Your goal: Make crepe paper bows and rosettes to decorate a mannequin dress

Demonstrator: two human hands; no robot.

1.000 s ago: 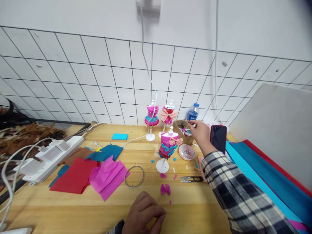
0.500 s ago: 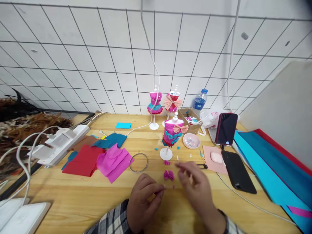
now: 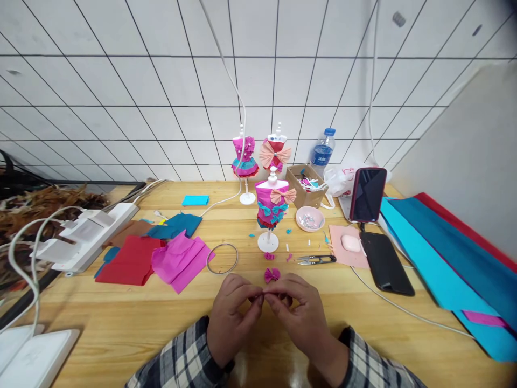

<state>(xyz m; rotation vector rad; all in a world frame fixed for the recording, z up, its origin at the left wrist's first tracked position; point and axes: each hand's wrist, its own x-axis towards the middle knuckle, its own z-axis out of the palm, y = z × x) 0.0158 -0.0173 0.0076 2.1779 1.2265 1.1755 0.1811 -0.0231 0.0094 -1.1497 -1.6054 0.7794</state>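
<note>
My left hand and my right hand meet fingertip to fingertip low in the middle of the head view, both pinched closed. Whatever lies between the fingertips is too small and too covered to make out. Just beyond them a magenta bow rests on the wooden table, with a smaller magenta piece behind it. Past these stands a small dress form in a magenta outfit with teal bows and a peach bow. Black-handled thread snips lie to the right, apart from my hands.
At the left are magenta fabric, red fabric, a metal ring and a power strip. Two more dress forms, a cardboard box and a bottle stand behind. A pink bowl and a phone are right.
My right hand has moved left and down to meet my left hand at the fingertips. The snips now show fully. The whole view has shifted slightly.
</note>
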